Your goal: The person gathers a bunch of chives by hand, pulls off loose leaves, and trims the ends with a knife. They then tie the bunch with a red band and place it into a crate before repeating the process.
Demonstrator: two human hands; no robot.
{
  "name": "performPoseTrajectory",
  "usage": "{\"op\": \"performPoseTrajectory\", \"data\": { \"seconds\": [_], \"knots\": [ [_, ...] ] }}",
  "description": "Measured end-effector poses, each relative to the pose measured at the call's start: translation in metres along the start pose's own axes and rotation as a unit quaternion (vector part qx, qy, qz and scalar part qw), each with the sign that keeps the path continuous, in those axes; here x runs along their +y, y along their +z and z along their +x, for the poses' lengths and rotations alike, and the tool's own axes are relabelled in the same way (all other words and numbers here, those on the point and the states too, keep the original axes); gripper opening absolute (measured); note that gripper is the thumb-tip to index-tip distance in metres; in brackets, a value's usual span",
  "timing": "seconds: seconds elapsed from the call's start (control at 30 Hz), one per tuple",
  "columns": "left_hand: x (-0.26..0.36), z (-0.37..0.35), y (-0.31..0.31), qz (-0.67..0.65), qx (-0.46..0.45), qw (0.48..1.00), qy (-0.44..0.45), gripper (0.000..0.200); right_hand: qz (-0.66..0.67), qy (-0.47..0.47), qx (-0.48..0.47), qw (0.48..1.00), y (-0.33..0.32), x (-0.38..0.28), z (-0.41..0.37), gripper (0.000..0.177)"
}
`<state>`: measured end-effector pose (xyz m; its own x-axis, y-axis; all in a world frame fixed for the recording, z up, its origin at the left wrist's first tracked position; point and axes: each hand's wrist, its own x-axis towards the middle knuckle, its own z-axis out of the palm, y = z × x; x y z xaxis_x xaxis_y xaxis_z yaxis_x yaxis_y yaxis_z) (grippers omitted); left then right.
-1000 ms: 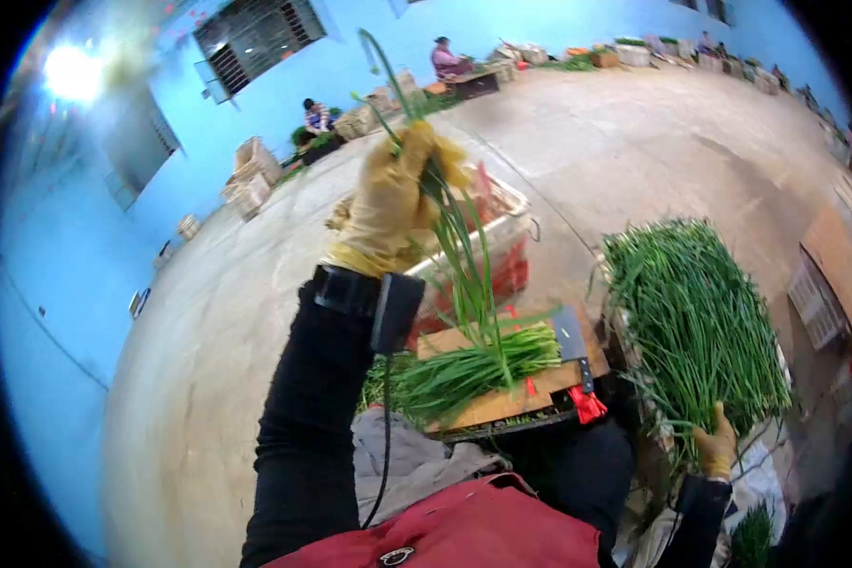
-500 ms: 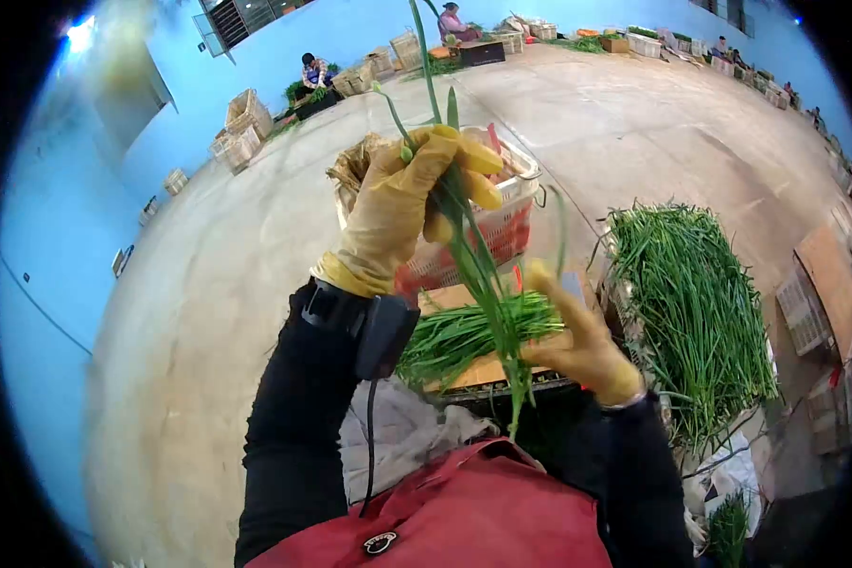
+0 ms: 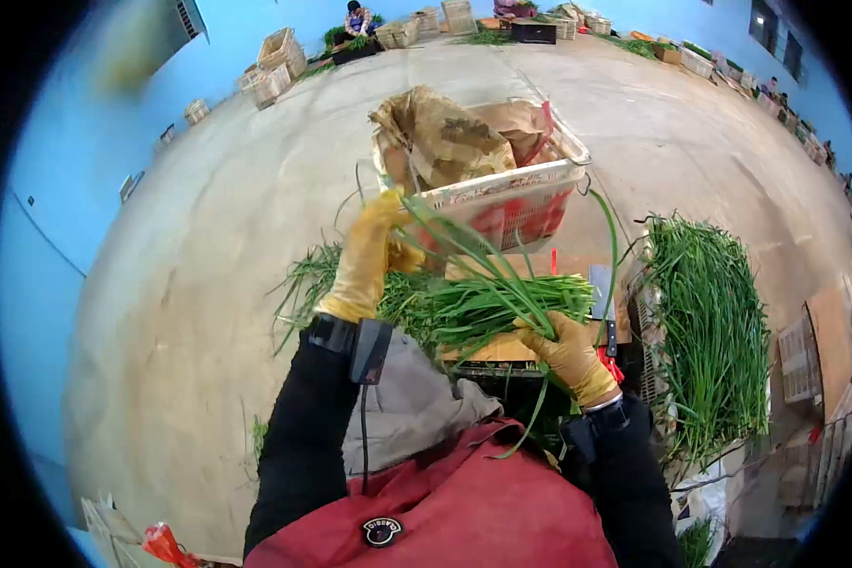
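Note:
My right hand (image 3: 573,358), in a yellowish glove, is closed on the lower ends of a few long green chives (image 3: 497,275). Their leaves slant up and left to my left hand (image 3: 369,251), gloved the same way, with fingers curled at the leafy ends and a little blurred. Below them, a pile of cut chives (image 3: 464,308) lies on a cardboard sheet (image 3: 502,350), pale ends to the right. A broad-bladed knife (image 3: 601,293) with a black handle rests beside the pile, just beyond my right hand.
Ahead stands a white plastic crate (image 3: 502,189) with brown sacking (image 3: 445,137) in it. On the right, another crate bears a heap of long chives (image 3: 710,331). Crates line the far wall, where a person (image 3: 358,21) sits among greens. Grey cloth (image 3: 426,398) covers my lap.
My left hand has come down and left with the leafy ends. My right hand, open before, has closed on the lower ends. The chives have swung from upright to slanting, and the view has tilted down.

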<state>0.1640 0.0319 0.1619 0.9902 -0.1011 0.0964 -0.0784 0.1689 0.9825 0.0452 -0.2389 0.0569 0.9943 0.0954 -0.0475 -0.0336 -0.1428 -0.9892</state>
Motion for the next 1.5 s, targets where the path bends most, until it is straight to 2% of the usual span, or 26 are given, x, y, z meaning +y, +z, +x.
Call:
{"op": "performPoseTrajectory", "data": {
  "seconds": [0.03, 0.1, 0.2, 0.23, 0.4, 0.53, 0.63, 0.67, 0.77, 0.8, 0.9, 0.93, 1.03, 1.07, 1.1, 1.17, 1.3, 1.33, 1.4, 1.5],
  "knots": [
    [-0.006, -0.006, -0.012, 0.024, -0.028, 0.998, -0.042, 0.051, -0.016, -0.015, 0.015, 1.0, 0.002, 0.004, 0.002, 0.034],
    [-0.03, -0.028, -0.025, 0.003, 0.034, 0.997, -0.069, 0.046, -0.055, -0.025, 0.025, 0.998, 0.007, 0.005, 0.005, 0.035],
    [-0.067, -0.053, -0.044, -0.008, 0.03, 0.994, -0.103, 0.042, -0.073, -0.024, 0.03, 0.997, 0.017, 0.006, 0.009, 0.034],
    [-0.074, -0.061, -0.049, -0.043, 0.011, 0.992, -0.117, 0.04, -0.069, -0.024, 0.028, 0.997, 0.019, 0.01, 0.011, 0.033],
    [-0.095, -0.092, -0.043, -0.034, -0.121, 0.963, -0.237, 0.035, -0.018, 0.017, 0.015, 1.0, 0.041, 0.002, 0.012, 0.026],
    [-0.093, -0.097, -0.029, -0.046, -0.172, 0.96, -0.214, 0.033, -0.028, 0.024, 0.006, 0.999, 0.049, -0.001, 0.012, 0.023],
    [-0.075, -0.09, -0.016, -0.092, -0.135, 0.977, -0.137, 0.037, -0.016, 0.021, -0.005, 1.0, 0.055, 0.001, 0.013, 0.023],
    [-0.065, -0.087, -0.011, -0.074, -0.129, 0.98, -0.132, 0.043, -0.043, 0.02, -0.001, 0.999, 0.056, 0.006, 0.015, 0.025],
    [-0.063, -0.068, -0.005, -0.055, -0.134, 0.98, -0.134, 0.044, -0.042, 0.023, -0.029, 0.998, 0.063, -0.002, 0.011, 0.028],
    [-0.051, -0.069, 0.002, -0.068, -0.125, 0.984, -0.11, 0.04, -0.107, 0.02, -0.031, 0.994, 0.062, -0.004, 0.012, 0.03],
    [-0.055, -0.059, 0.005, -0.083, -0.111, 0.984, -0.111, 0.037, -0.089, 0.037, -0.028, 0.995, 0.064, -0.007, 0.012, 0.03],
    [-0.053, -0.056, 0.007, -0.052, -0.093, 0.991, -0.085, 0.035, -0.063, 0.043, -0.033, 0.997, 0.063, -0.008, 0.012, 0.031],
    [-0.041, -0.045, -0.01, 0.051, -0.064, 0.992, -0.099, 0.035, 0.014, 0.059, -0.053, 0.997, 0.059, -0.015, 0.011, 0.032],
    [-0.043, -0.042, -0.015, 0.065, -0.047, 0.996, -0.05, 0.036, 0.01, 0.072, -0.067, 0.995, 0.057, -0.02, 0.011, 0.033],
    [-0.02, -0.048, -0.017, 0.12, -0.019, 0.991, -0.06, 0.04, -0.024, 0.06, -0.073, 0.995, 0.054, -0.015, 0.014, 0.034],
    [-0.017, -0.044, -0.034, 0.127, -0.002, 0.99, -0.059, 0.043, -0.089, 0.037, -0.084, 0.992, 0.048, 0.001, 0.019, 0.034],
    [-0.01, -0.047, -0.049, 0.09, 0.007, 0.995, -0.036, 0.046, -0.032, 0.082, -0.11, 0.99, 0.052, -0.014, 0.017, 0.034],
    [-0.009, -0.049, -0.05, 0.08, 0.023, 0.996, -0.035, 0.045, 0.032, 0.111, -0.149, 0.982, 0.053, -0.017, 0.017, 0.034],
    [-0.015, -0.047, -0.058, 0.026, 0.039, 0.999, -0.005, 0.045, 0.055, 0.083, -0.165, 0.981, 0.057, -0.024, 0.015, 0.034],
    [-0.023, -0.046, -0.074, 0.013, 0.076, 0.997, 0.019, 0.039, 0.117, 0.058, -0.178, 0.975, 0.062, -0.034, 0.015, 0.032]
  ]
}}
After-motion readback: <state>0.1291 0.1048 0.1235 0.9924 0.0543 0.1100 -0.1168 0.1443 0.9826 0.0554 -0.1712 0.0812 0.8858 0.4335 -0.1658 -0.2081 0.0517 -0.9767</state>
